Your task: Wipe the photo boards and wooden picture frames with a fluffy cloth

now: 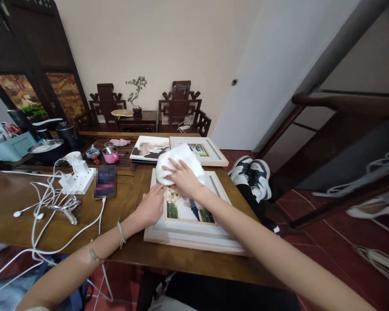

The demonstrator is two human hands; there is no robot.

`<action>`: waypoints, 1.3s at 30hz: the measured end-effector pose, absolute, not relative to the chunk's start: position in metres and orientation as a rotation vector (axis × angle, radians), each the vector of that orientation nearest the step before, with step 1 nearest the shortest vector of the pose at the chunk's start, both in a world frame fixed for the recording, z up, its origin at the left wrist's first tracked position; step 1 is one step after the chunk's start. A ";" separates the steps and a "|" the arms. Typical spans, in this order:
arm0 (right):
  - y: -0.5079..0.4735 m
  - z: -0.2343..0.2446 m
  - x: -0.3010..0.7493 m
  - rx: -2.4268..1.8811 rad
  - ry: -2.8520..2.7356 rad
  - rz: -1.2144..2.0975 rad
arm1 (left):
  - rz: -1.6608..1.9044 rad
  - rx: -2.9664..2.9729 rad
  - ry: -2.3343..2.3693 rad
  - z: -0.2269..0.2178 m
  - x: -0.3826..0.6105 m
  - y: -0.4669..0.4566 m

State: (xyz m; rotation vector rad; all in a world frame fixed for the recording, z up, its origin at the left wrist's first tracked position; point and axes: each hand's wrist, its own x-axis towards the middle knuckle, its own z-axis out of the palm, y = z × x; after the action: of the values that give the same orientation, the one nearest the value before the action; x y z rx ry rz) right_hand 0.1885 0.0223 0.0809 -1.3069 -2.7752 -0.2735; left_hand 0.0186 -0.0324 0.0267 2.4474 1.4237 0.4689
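Note:
A white-framed photo (188,235) lies flat on the wooden table (26,216) in front of me. My right hand (183,178) presses a crumpled white cloth (178,160) onto the upper part of its glass, fingers spread over the cloth. My left hand (151,206) rests flat on the frame's left edge, fingers stretched out, holding nothing. Behind it lie a second framed photo (203,151) and an unframed print (149,148).
A phone (105,182) on a cable, a white power strip (78,178) with tangled white cords and earphones lie at left. A pink pot (110,154), cups and a dark cooker (48,149) stand farther back. Sneakers (251,175) and a wooden chair frame sit at right.

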 end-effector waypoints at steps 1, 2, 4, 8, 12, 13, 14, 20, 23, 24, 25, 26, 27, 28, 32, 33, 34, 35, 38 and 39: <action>0.023 0.078 0.186 -1.325 -2.782 -0.233 | 0.470 2.444 1.422 0.026 0.019 -0.032; 0.023 0.075 0.189 -1.352 -2.780 -0.211 | 0.472 2.441 1.415 0.024 0.018 -0.031; 0.022 0.072 0.208 -1.428 -2.766 -0.205 | 0.486 2.433 1.404 0.021 0.018 -0.030; 0.013 0.074 0.273 -1.647 -2.723 -0.199 | 0.542 2.419 1.404 0.018 0.018 -0.028; -0.011 0.074 0.316 -1.728 -2.727 -0.166 | 0.573 2.390 1.422 0.019 0.018 -0.027; -0.021 0.073 0.319 -1.717 -2.734 -0.151 | 0.585 2.383 1.421 0.019 0.018 -0.027; -0.033 0.071 0.319 -1.703 -2.736 -0.137 | 0.601 2.378 1.416 0.017 0.017 -0.026; -0.114 0.073 0.310 -1.643 -2.750 0.044 | 0.678 2.420 1.355 0.006 0.013 -0.022; -0.115 0.077 0.310 -1.688 -2.713 0.132 | 0.686 2.487 1.303 0.009 0.012 -0.020; -0.107 0.077 0.310 -1.709 -2.694 0.137 | 0.686 2.507 1.292 0.011 0.011 -0.020; -0.095 0.077 0.309 -1.728 -2.672 0.130 | 0.688 2.522 1.287 0.012 0.010 -0.019; -0.081 0.076 0.307 -1.746 -2.649 0.107 | 0.692 2.531 1.287 0.013 0.009 -0.018; -0.067 0.075 0.305 -1.763 -2.623 0.073 | 0.699 2.536 1.287 0.014 0.008 -0.017; -0.054 0.074 0.302 -1.779 -2.597 0.036 | 0.708 2.536 1.285 0.013 0.008 -0.016; -0.038 0.068 0.294 -1.782 -2.555 -0.063 | 0.744 2.511 1.313 0.006 0.006 -0.014; -0.046 0.068 0.294 -1.757 -2.571 -0.061 | 0.751 2.502 1.336 0.004 0.006 -0.014; -0.057 0.067 0.296 -1.726 -2.593 -0.047 | 0.755 2.494 1.357 0.002 0.007 -0.014; -0.072 0.067 0.298 -1.696 -2.613 -0.024 | 0.754 2.488 1.371 0.001 0.007 -0.014; -0.120 0.070 0.307 -1.627 -2.648 0.048 | 0.738 2.472 1.381 0.002 0.009 -0.016; -0.133 0.072 0.309 -1.613 -2.658 0.062 | 0.726 2.471 1.380 0.003 0.010 -0.017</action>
State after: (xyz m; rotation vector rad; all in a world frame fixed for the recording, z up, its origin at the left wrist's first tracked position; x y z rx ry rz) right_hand 0.3090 -0.1332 0.0718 -1.6130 -2.6585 0.0624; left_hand 0.0096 -0.0167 0.0033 2.4710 1.3796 0.7259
